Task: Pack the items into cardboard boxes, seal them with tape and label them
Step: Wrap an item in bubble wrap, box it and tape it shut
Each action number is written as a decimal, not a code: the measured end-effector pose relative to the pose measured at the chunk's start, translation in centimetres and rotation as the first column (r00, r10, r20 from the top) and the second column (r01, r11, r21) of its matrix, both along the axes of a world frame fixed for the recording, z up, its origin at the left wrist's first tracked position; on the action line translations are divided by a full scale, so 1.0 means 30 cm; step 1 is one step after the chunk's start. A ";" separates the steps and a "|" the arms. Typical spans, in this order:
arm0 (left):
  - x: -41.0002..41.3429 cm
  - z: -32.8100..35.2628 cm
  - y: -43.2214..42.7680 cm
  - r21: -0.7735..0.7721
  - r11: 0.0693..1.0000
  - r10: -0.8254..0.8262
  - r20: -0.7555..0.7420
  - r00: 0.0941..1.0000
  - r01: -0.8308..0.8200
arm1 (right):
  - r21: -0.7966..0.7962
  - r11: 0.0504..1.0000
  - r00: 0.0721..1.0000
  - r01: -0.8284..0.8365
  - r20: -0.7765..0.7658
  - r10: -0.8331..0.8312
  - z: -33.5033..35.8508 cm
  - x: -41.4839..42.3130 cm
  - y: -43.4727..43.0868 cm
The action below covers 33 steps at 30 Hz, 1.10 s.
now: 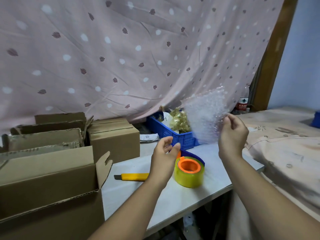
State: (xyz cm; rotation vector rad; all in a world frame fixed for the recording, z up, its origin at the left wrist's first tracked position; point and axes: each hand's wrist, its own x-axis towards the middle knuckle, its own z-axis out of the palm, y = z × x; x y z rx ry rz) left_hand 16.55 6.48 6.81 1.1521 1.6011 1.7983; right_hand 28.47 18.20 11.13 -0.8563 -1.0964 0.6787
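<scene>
Bubble wrap [204, 118], one clear sheet, held up in the air over the near corner of a blue crate [180, 137], pinched at its right edge between the thumb and curled fingers of the right hand [232, 134]. Left hand [164, 153] hovering just beside the sheet's lower left corner, fingers loosely curved, thumb apart, gripping nothing; touching the sheet or not, impossible to tell through the blur. Inside the crate, gold-wrapped items [179, 121]. On the white table [173, 201] below the hands, a tape dispenser [189, 172] with an orange hub, and near it a yellow utility knife [133, 176]. At the left, an open cardboard box [46, 179], flaps up, with more boxes behind.

Likely step: spreading the sheet to wrap an item before boxing. To do it well: take the free corner with the left hand, pull the sheet flat and taut, check for folds, then lay it on bare table near the tape rather than over the crate. Light grip only, to spare the bubbles.
</scene>
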 end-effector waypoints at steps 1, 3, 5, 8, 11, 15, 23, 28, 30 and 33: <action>0.003 0.023 0.008 -0.006 1.000 -0.020 0.025 0.999 0.020 | -0.002 0.996 0.993 -0.089 -0.074 0.089 0.021 -0.010 -0.021; 0.004 0.076 0.007 0.023 1.000 -0.014 0.009 1.000 0.013 | -0.003 0.968 0.948 -0.250 -0.203 0.244 0.053 -0.033 -0.061; -0.007 0.118 -0.007 0.093 0.995 0.046 -0.024 0.999 -0.044 | -0.007 0.927 0.878 -0.376 -0.323 0.354 0.074 -0.057 -0.091; -0.013 0.196 -0.059 0.165 0.980 0.116 -0.019 0.993 -0.111 | -0.034 0.889 0.822 -0.457 -0.396 0.408 0.085 -0.082 -0.115; -0.022 0.256 -0.103 0.236 0.964 0.118 0.027 0.993 -0.121 | -0.051 0.867 0.812 -0.496 -0.381 0.442 0.094 -0.102 -0.140; -0.055 0.331 -0.180 0.264 0.948 0.211 -0.092 0.973 -0.180 | -0.069 0.816 0.787 -0.574 -0.324 0.526 0.103 -0.130 -0.181; -0.166 0.410 -0.335 0.105 0.987 0.138 -0.168 0.976 -0.121 | 0.016 0.845 0.845 -0.535 0.027 0.534 0.166 -0.189 -0.282; -0.235 0.422 -0.400 0.067 0.977 0.206 -0.048 0.977 -0.203 | 0.099 0.814 0.820 -0.572 0.089 0.565 0.184 -0.252 -0.329; -0.268 0.420 -0.417 0.093 0.975 0.200 0.055 0.978 -0.204 | 0.082 0.779 0.783 -0.621 0.045 0.620 0.184 -0.277 -0.343; -0.315 0.411 -0.438 0.127 0.948 0.290 0.040 0.956 -0.293 | 0.014 0.758 0.757 -0.653 -0.040 0.653 0.173 -0.301 -0.349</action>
